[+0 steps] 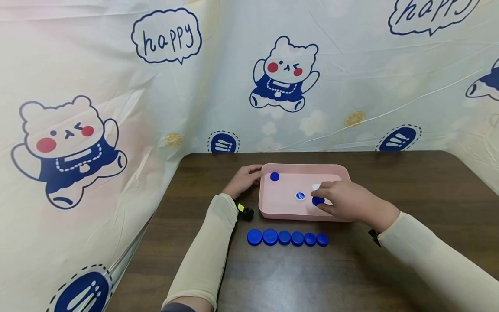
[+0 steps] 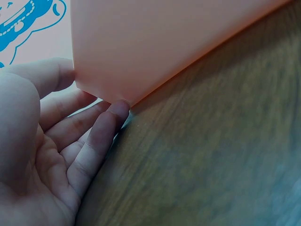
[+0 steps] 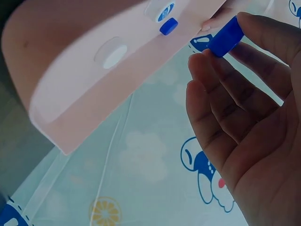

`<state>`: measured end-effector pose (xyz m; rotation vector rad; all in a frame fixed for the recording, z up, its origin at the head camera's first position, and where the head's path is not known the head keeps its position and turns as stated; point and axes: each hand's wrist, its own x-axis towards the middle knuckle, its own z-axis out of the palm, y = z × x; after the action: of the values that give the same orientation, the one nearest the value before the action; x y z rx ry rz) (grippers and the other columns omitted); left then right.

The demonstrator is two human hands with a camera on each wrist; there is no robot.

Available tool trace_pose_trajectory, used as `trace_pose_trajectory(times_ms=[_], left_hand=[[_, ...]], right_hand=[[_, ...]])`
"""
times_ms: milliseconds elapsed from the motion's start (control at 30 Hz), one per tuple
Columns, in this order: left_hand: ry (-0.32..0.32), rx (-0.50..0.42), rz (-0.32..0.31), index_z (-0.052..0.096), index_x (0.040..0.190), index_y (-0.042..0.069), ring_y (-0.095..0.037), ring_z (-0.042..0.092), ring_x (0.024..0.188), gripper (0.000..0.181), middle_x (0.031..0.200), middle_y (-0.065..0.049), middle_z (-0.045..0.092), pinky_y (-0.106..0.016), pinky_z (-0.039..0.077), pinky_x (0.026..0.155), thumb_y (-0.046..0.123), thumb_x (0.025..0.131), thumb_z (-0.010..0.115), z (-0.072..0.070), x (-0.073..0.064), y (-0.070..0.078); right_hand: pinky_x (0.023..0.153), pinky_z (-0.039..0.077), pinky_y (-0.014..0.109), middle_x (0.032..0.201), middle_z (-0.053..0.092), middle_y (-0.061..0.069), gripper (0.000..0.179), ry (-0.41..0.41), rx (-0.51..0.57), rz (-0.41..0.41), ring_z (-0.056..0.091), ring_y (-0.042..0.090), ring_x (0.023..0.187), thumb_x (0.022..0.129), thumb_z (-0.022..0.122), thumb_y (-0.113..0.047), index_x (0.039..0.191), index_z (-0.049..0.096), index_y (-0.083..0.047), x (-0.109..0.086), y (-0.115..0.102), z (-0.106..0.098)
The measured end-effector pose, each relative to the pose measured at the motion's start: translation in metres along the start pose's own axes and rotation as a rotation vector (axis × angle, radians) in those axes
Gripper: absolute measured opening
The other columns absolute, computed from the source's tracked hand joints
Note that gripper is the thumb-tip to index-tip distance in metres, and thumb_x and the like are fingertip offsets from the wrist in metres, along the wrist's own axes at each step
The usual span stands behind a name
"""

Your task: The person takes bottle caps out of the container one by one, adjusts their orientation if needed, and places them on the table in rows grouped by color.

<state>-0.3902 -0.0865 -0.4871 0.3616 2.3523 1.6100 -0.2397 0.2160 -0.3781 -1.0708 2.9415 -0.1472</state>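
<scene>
A shallow pink tray [image 1: 304, 169] lies on the table. At its left end, my left hand [image 1: 244, 180] holds the edge; in the left wrist view the thumb and fingertips meet the tray's outer corner [image 2: 141, 47]. Above the tray's right part, my right hand [image 1: 348, 200] pinches a blue bottle cap [image 3: 226, 36] between thumb and fingers. Inside the tray sit another blue cap [image 1: 274, 176] near the far left corner, a white disc with a blue printed face [image 1: 299, 196] in the middle, and a plain white disc [image 1: 315, 186], partly hidden by my right hand.
A row of several blue caps [image 1: 284, 237] lies in front of the tray, larger on the left and smaller on the right. The brown wooden table [image 1: 390, 273] ends at a printed cloth [image 1: 234, 86] behind it.
</scene>
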Motion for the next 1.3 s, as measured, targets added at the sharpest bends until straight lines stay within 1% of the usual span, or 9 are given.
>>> trace_pose_trajectory(times_ms=[267,500,567,667,800,933,1167,1300], left_hand=[[0.001,0.015,-0.017,0.06,0.134,0.021,-0.017,0.064,0.097,0.039,0.121,0.003,0.062,-0.034,0.053,0.084,0.035,0.097,0.061,0.0,-0.001,0.002],[0.01,0.019,-0.013,0.06,0.134,0.02,-0.017,0.064,0.097,0.04,0.122,0.002,0.062,-0.034,0.053,0.084,0.034,0.097,0.061,0.001,0.0,0.001],[0.012,0.02,-0.011,0.06,0.134,0.02,-0.017,0.064,0.097,0.04,0.122,0.002,0.062,-0.034,0.053,0.084,0.034,0.097,0.061,0.001,0.0,0.001],[0.012,0.022,-0.008,0.06,0.134,0.02,-0.017,0.064,0.097,0.04,0.121,0.002,0.062,-0.034,0.053,0.083,0.034,0.097,0.061,0.001,0.0,0.0],[0.013,0.017,-0.003,0.061,0.133,0.02,-0.018,0.064,0.096,0.039,0.12,0.002,0.063,-0.034,0.054,0.082,0.033,0.097,0.061,0.001,0.001,0.0],[0.012,0.006,0.001,0.061,0.132,0.019,-0.018,0.064,0.095,0.038,0.119,0.001,0.063,-0.034,0.054,0.082,0.032,0.097,0.061,0.001,0.002,-0.001],[0.017,0.013,-0.012,0.061,0.133,0.021,-0.018,0.064,0.096,0.038,0.121,0.002,0.062,-0.034,0.053,0.083,0.033,0.097,0.061,0.002,0.0,0.002],[0.015,0.019,-0.018,0.06,0.134,0.021,-0.018,0.064,0.097,0.039,0.122,0.002,0.061,-0.035,0.053,0.084,0.034,0.097,0.06,0.001,-0.001,0.002]], right_hand=[[0.079,0.056,0.038,0.101,0.068,0.003,0.034,0.017,0.016,-0.008,0.066,0.017,0.087,0.085,0.077,-0.025,0.116,0.072,-0.012,-0.014,0.0,0.006],[0.076,0.056,0.033,0.098,0.068,0.0,0.034,0.047,0.011,-0.016,0.064,0.011,0.082,0.083,0.079,-0.025,0.114,0.073,-0.013,-0.023,-0.001,0.011],[0.074,0.057,0.032,0.097,0.067,0.0,0.033,0.063,0.009,-0.033,0.063,0.011,0.08,0.082,0.079,-0.023,0.113,0.073,-0.011,-0.025,-0.002,0.011],[0.072,0.056,0.03,0.095,0.067,-0.001,0.032,0.078,0.01,-0.034,0.062,0.009,0.078,0.082,0.079,-0.021,0.112,0.073,-0.011,-0.029,-0.002,0.01],[0.071,0.057,0.03,0.095,0.067,-0.001,0.032,0.091,0.02,-0.028,0.064,0.01,0.079,0.081,0.08,-0.019,0.112,0.073,-0.011,-0.034,-0.001,0.009],[0.071,0.057,0.031,0.095,0.068,0.0,0.032,0.109,0.021,-0.052,0.065,0.012,0.08,0.08,0.081,-0.017,0.111,0.073,-0.009,-0.039,-0.002,0.009],[0.07,0.057,0.03,0.095,0.068,-0.002,0.031,0.15,0.035,-0.064,0.066,0.011,0.079,0.08,0.081,-0.016,0.109,0.073,-0.009,-0.048,-0.002,0.009],[0.069,0.057,0.03,0.094,0.067,-0.003,0.03,0.179,0.041,-0.091,0.064,0.009,0.077,0.08,0.081,-0.015,0.108,0.073,-0.008,-0.054,-0.002,0.011]])
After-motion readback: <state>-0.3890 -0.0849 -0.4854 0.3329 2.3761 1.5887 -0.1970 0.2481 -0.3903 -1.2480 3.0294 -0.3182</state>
